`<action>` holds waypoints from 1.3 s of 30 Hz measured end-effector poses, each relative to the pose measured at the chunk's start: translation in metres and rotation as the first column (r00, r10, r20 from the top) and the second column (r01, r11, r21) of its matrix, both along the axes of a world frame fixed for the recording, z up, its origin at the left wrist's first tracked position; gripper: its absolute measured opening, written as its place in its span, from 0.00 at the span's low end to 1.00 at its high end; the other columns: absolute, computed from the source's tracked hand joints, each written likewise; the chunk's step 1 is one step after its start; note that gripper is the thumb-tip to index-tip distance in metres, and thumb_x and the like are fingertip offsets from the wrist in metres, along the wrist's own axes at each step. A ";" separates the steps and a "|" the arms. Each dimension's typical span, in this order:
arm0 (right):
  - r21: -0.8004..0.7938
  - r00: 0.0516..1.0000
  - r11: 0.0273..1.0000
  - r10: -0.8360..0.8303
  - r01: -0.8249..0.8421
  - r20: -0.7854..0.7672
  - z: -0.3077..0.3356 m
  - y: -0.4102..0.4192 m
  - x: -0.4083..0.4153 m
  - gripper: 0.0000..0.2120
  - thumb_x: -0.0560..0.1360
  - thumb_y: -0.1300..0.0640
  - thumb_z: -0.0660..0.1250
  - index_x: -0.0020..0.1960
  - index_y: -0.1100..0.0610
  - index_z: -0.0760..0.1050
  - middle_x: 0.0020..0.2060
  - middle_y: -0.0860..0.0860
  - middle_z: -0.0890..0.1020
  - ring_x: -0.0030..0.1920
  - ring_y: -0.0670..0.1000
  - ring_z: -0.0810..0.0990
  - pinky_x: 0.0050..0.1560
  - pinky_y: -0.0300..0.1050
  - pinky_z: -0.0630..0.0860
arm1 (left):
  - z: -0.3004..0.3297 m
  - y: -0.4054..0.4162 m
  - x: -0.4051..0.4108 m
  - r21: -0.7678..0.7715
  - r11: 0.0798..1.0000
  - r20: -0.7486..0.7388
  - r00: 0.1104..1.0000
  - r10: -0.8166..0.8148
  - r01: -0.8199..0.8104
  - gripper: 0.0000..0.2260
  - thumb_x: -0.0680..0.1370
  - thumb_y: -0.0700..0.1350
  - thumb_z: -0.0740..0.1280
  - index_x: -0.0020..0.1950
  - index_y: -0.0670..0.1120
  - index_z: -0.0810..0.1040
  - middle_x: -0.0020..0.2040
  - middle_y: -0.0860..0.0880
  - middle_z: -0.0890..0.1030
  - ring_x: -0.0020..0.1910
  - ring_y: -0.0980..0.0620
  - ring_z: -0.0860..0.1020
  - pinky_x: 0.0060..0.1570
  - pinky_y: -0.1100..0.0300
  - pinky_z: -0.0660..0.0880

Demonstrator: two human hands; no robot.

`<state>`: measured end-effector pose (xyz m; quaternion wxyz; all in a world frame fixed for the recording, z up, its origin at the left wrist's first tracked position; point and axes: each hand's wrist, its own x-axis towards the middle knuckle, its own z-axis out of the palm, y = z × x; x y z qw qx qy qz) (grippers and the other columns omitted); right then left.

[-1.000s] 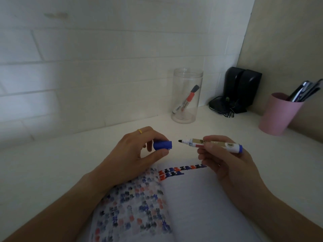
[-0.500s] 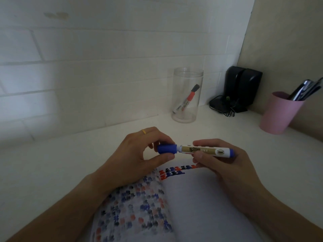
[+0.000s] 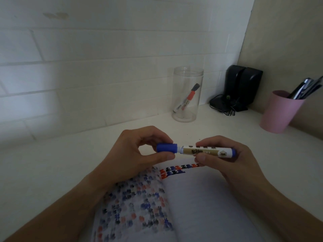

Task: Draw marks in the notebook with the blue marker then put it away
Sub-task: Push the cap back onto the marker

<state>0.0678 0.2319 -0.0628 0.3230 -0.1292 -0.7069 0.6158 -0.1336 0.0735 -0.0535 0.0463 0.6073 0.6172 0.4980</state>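
The blue marker (image 3: 208,151) lies level between my hands, above the open notebook (image 3: 206,203). My right hand (image 3: 232,163) grips its white and gold barrel. My left hand (image 3: 138,154) pinches the blue cap (image 3: 167,147), which sits over the tip end with a thin gap to the barrel. The notebook's left page is covered in blue, red and dark marks. The right page has two short rows of marks at its top.
A clear jar (image 3: 187,94) with a red marker (image 3: 186,99) stands by the back wall. Black speakers (image 3: 243,88) with cables fill the corner. A pink cup (image 3: 279,111) with several pens is at the right. The white desk (image 3: 52,165) surrounds the notebook.
One second ago the cap and the bare marker tip were apart. My hands came together and the cap went onto the tip; since half a second ago it has barely moved.
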 end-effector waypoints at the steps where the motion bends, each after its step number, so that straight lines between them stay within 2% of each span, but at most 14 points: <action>1: 0.007 1.000 1.000 -0.002 0.002 0.004 -0.001 0.000 0.000 0.13 0.65 0.57 0.80 0.49 0.53 0.87 0.43 0.53 0.89 0.41 0.52 0.88 0.42 0.36 0.83 | 0.000 0.000 0.000 0.001 1.000 0.003 1.000 -0.006 0.006 0.12 0.73 0.53 0.77 0.54 0.52 0.86 0.50 0.55 0.88 0.49 0.49 0.87 0.55 0.62 0.82; 10: 0.080 1.000 0.997 0.003 -0.003 0.001 0.003 0.001 0.003 0.12 0.64 0.56 0.80 0.47 0.51 0.88 0.41 0.52 0.88 0.41 0.56 0.87 0.42 0.37 0.83 | 0.000 0.000 0.001 -0.006 0.999 0.058 0.998 -0.031 0.031 0.12 0.73 0.50 0.77 0.55 0.49 0.88 0.49 0.53 0.89 0.48 0.48 0.87 0.54 0.60 0.84; 15: 0.094 1.000 0.995 0.014 -0.014 0.002 0.006 0.000 0.004 0.12 0.63 0.54 0.80 0.47 0.50 0.88 0.40 0.53 0.88 0.38 0.51 0.86 0.41 0.36 0.83 | 0.000 0.001 0.002 -0.025 0.999 0.087 0.996 -0.034 0.036 0.12 0.73 0.51 0.76 0.54 0.48 0.88 0.49 0.53 0.89 0.48 0.48 0.88 0.54 0.58 0.84; 19: 0.185 0.999 0.983 -0.022 0.016 0.032 0.004 -0.002 0.001 0.12 0.64 0.51 0.80 0.47 0.49 0.87 0.37 0.49 0.88 0.33 0.46 0.84 0.36 0.32 0.80 | 0.000 0.002 0.003 -0.014 0.999 0.074 0.997 -0.031 0.032 0.12 0.73 0.50 0.76 0.54 0.47 0.88 0.48 0.53 0.90 0.47 0.50 0.88 0.53 0.61 0.84; 24: 0.243 0.998 0.969 -0.051 0.038 0.045 0.004 -0.005 0.002 0.12 0.64 0.51 0.79 0.48 0.50 0.88 0.38 0.47 0.90 0.36 0.44 0.87 0.36 0.31 0.80 | -0.002 0.002 0.005 -0.012 0.999 0.065 0.997 -0.033 0.034 0.13 0.73 0.49 0.76 0.54 0.45 0.88 0.48 0.52 0.90 0.47 0.50 0.88 0.53 0.60 0.84; 27: 0.233 0.997 0.970 -0.074 0.064 0.034 0.003 -0.006 0.004 0.13 0.64 0.51 0.79 0.48 0.51 0.89 0.38 0.49 0.90 0.36 0.47 0.87 0.37 0.34 0.81 | -0.003 0.003 0.005 0.003 0.999 0.062 0.997 -0.038 0.038 0.13 0.72 0.49 0.77 0.53 0.44 0.88 0.47 0.51 0.89 0.47 0.50 0.88 0.54 0.59 0.84; 30: 0.149 0.999 0.989 -0.027 0.023 0.031 0.000 -0.008 0.004 0.13 0.66 0.54 0.79 0.49 0.58 0.88 0.36 0.54 0.90 0.36 0.50 0.89 0.39 0.39 0.84 | -0.006 0.004 0.005 0.003 0.999 0.057 0.997 -0.048 0.048 0.13 0.72 0.48 0.78 0.53 0.44 0.88 0.47 0.50 0.90 0.47 0.49 0.88 0.54 0.57 0.84; 32: 0.134 0.998 0.991 -0.013 0.006 0.055 0.000 -0.008 0.004 0.12 0.67 0.56 0.78 0.49 0.60 0.88 0.36 0.54 0.90 0.36 0.50 0.89 0.39 0.38 0.84 | -0.007 0.005 0.004 -0.015 0.998 0.047 0.997 -0.060 0.061 0.13 0.71 0.49 0.78 0.52 0.44 0.88 0.46 0.51 0.90 0.46 0.50 0.88 0.54 0.57 0.85; 33: 0.159 0.997 0.987 -0.015 0.002 0.080 0.003 -0.007 0.004 0.11 0.68 0.56 0.78 0.50 0.59 0.88 0.36 0.53 0.91 0.37 0.49 0.90 0.40 0.38 0.84 | -0.006 0.005 0.004 -0.017 0.998 0.039 0.998 -0.057 0.057 0.13 0.71 0.49 0.78 0.52 0.45 0.88 0.46 0.51 0.90 0.46 0.50 0.88 0.54 0.57 0.85; 35: 0.335 0.988 0.942 -0.054 0.003 0.143 0.008 -0.007 0.003 0.09 0.71 0.55 0.79 0.50 0.53 0.87 0.39 0.48 0.90 0.41 0.47 0.89 0.43 0.37 0.82 | -0.005 0.005 0.005 0.015 0.999 0.025 0.999 -0.035 0.034 0.13 0.72 0.49 0.78 0.54 0.46 0.88 0.47 0.52 0.89 0.47 0.49 0.88 0.54 0.58 0.84; 37: 0.582 0.976 0.813 -0.151 0.031 0.159 0.008 -0.008 0.001 0.09 0.72 0.52 0.77 0.51 0.49 0.84 0.42 0.43 0.89 0.46 0.44 0.87 0.45 0.32 0.77 | -0.005 0.007 0.005 0.058 0.998 0.039 0.999 -0.037 0.034 0.15 0.73 0.48 0.78 0.59 0.47 0.86 0.49 0.51 0.89 0.48 0.47 0.87 0.56 0.59 0.83; 39: 0.700 0.969 0.711 -0.216 0.069 0.124 0.005 -0.011 -0.001 0.12 0.72 0.54 0.77 0.54 0.48 0.80 0.44 0.39 0.87 0.48 0.41 0.84 0.44 0.27 0.74 | -0.007 0.007 0.003 0.051 0.998 0.068 0.997 -0.041 0.038 0.23 0.72 0.50 0.78 0.66 0.48 0.81 0.49 0.52 0.89 0.49 0.48 0.88 0.57 0.60 0.82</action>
